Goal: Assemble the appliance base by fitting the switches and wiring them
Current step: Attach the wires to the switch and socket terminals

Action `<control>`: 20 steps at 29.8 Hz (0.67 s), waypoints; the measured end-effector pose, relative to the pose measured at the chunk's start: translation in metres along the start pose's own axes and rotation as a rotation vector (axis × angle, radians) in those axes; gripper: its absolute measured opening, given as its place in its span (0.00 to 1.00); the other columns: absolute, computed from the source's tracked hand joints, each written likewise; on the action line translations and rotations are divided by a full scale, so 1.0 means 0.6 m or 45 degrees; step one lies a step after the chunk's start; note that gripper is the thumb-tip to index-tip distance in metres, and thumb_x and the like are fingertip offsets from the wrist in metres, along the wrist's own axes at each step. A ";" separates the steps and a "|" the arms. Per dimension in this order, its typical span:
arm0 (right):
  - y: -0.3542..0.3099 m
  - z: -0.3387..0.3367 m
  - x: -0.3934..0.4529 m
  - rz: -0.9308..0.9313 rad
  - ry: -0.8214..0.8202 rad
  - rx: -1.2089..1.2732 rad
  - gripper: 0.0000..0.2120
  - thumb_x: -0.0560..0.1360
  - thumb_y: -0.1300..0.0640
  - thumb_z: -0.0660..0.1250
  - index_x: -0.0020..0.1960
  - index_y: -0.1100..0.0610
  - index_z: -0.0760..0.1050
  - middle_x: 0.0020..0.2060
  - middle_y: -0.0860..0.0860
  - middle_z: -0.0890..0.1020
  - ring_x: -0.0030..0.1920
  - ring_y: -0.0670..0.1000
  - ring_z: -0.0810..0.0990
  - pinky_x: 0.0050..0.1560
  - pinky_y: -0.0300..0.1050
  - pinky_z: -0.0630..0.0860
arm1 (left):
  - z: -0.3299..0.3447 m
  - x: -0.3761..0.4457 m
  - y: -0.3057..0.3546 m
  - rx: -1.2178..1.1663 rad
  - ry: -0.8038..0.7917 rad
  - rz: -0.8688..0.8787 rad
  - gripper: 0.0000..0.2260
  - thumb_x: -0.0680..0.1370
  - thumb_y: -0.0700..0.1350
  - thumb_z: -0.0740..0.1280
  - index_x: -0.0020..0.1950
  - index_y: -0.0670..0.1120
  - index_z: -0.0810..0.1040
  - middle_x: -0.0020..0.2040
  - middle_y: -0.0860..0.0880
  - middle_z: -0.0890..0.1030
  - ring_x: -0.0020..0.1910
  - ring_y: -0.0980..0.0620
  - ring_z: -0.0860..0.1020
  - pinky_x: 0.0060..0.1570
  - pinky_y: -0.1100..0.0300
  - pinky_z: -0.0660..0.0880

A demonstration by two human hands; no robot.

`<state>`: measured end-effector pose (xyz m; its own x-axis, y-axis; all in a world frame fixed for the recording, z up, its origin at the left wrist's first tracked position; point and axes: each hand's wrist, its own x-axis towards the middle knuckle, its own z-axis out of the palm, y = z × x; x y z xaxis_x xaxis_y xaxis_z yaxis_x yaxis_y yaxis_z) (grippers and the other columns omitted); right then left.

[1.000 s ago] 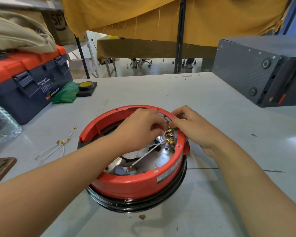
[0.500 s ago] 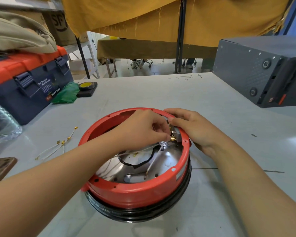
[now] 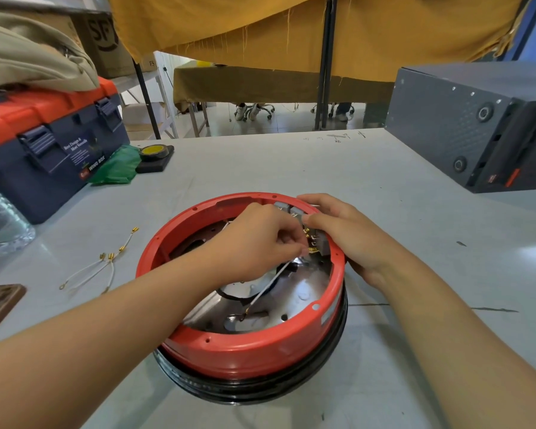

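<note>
The appliance base (image 3: 245,351), a round red plastic ring seated on a black rim, sits on the grey worktop (image 3: 415,274) directly in front of the person. Grey block-shaped switches (image 3: 324,243) already sit against the inner wall at the far right, their small brass terminals showing. The left hand (image 3: 254,243) pinches the brass end of a thin white wire (image 3: 268,284) at those terminals; the wire's other end runs down to the shiny metal plate inside. The right hand (image 3: 350,233) curls over the rim, its fingers (image 3: 314,218) steadying a switch. Whether the connector is fully seated is hard to tell, as the hands hide it. So the fitting looks mostly done and the wiring is under way. More wiring seems left: spare wires (image 3: 102,267) with brass lugs lie loose on the worktop to the left.
</note>
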<state>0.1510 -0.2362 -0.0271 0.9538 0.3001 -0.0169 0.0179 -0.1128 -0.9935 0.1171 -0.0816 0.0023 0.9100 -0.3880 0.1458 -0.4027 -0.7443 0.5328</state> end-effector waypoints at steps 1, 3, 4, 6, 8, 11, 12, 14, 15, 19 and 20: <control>0.000 0.000 0.000 0.006 0.005 0.000 0.13 0.76 0.61 0.62 0.58 0.49 0.76 0.50 0.50 0.83 0.47 0.50 0.83 0.53 0.48 0.78 | 0.000 -0.001 0.000 -0.004 0.002 0.004 0.03 0.74 0.42 0.70 0.43 0.46 0.84 0.31 0.56 0.79 0.31 0.65 0.74 0.34 0.75 0.67; 0.000 0.001 0.001 0.011 0.006 -0.004 0.14 0.76 0.61 0.62 0.59 0.50 0.76 0.50 0.50 0.83 0.45 0.49 0.83 0.50 0.47 0.78 | 0.001 -0.002 -0.001 0.005 0.006 0.019 0.03 0.74 0.42 0.69 0.43 0.45 0.83 0.34 0.54 0.81 0.32 0.63 0.75 0.35 0.74 0.68; 0.000 0.001 0.001 0.010 0.004 -0.006 0.14 0.76 0.61 0.62 0.59 0.50 0.76 0.50 0.50 0.83 0.44 0.48 0.82 0.49 0.46 0.78 | 0.001 -0.002 -0.002 0.014 0.010 0.027 0.04 0.74 0.41 0.69 0.43 0.45 0.83 0.35 0.52 0.81 0.32 0.62 0.75 0.35 0.74 0.68; 0.000 0.001 0.001 0.007 -0.001 -0.003 0.14 0.76 0.61 0.61 0.60 0.50 0.76 0.49 0.50 0.83 0.42 0.47 0.82 0.45 0.43 0.78 | 0.003 -0.002 -0.002 0.038 0.015 0.037 0.03 0.75 0.41 0.68 0.43 0.44 0.82 0.36 0.51 0.82 0.33 0.61 0.75 0.36 0.74 0.68; -0.001 0.001 0.000 0.003 -0.003 -0.004 0.15 0.76 0.62 0.61 0.60 0.50 0.76 0.47 0.49 0.83 0.39 0.44 0.81 0.39 0.38 0.76 | 0.004 -0.002 -0.004 0.065 0.024 0.047 0.03 0.75 0.42 0.67 0.43 0.45 0.80 0.36 0.50 0.81 0.33 0.60 0.75 0.36 0.73 0.68; -0.002 0.001 -0.001 0.002 -0.001 -0.024 0.15 0.76 0.61 0.60 0.60 0.50 0.76 0.44 0.47 0.82 0.34 0.40 0.80 0.33 0.34 0.73 | 0.008 -0.002 -0.004 0.103 0.032 0.073 0.03 0.76 0.42 0.67 0.42 0.45 0.78 0.36 0.50 0.81 0.34 0.59 0.76 0.36 0.72 0.68; -0.003 0.001 -0.001 0.003 0.000 -0.029 0.15 0.76 0.61 0.60 0.60 0.50 0.76 0.44 0.46 0.82 0.34 0.40 0.80 0.32 0.33 0.73 | 0.009 -0.002 -0.003 0.121 0.031 0.081 0.03 0.76 0.42 0.67 0.42 0.45 0.77 0.36 0.49 0.81 0.34 0.58 0.76 0.36 0.72 0.68; -0.003 0.001 -0.001 0.004 0.009 -0.038 0.15 0.76 0.61 0.61 0.60 0.49 0.76 0.44 0.45 0.82 0.35 0.40 0.80 0.34 0.34 0.73 | 0.010 -0.002 -0.003 0.153 0.030 0.095 0.04 0.76 0.42 0.66 0.42 0.46 0.76 0.36 0.50 0.81 0.33 0.59 0.75 0.35 0.71 0.68; -0.002 0.001 -0.001 0.002 0.015 -0.042 0.15 0.76 0.61 0.61 0.59 0.48 0.76 0.44 0.45 0.82 0.36 0.41 0.80 0.37 0.36 0.74 | 0.010 -0.001 -0.003 0.163 0.027 0.098 0.04 0.76 0.42 0.66 0.42 0.47 0.75 0.36 0.50 0.81 0.33 0.60 0.75 0.35 0.71 0.67; 0.000 0.001 0.002 0.003 0.029 -0.060 0.15 0.76 0.60 0.61 0.59 0.48 0.76 0.48 0.48 0.83 0.46 0.47 0.81 0.52 0.47 0.77 | 0.012 -0.002 -0.003 0.194 0.010 0.096 0.04 0.77 0.43 0.65 0.42 0.48 0.73 0.33 0.55 0.77 0.32 0.62 0.73 0.34 0.71 0.67; 0.000 0.001 0.002 0.006 0.030 -0.062 0.15 0.76 0.60 0.61 0.59 0.48 0.76 0.48 0.48 0.83 0.47 0.48 0.81 0.54 0.49 0.77 | 0.012 -0.002 -0.002 0.201 0.010 0.098 0.05 0.77 0.43 0.65 0.42 0.48 0.73 0.32 0.56 0.75 0.32 0.62 0.73 0.34 0.70 0.66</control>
<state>0.1520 -0.2354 -0.0273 0.9606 0.2772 -0.0187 0.0271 -0.1605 -0.9867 0.1161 -0.0842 -0.0047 0.8764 -0.4433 0.1880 -0.4810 -0.7890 0.3823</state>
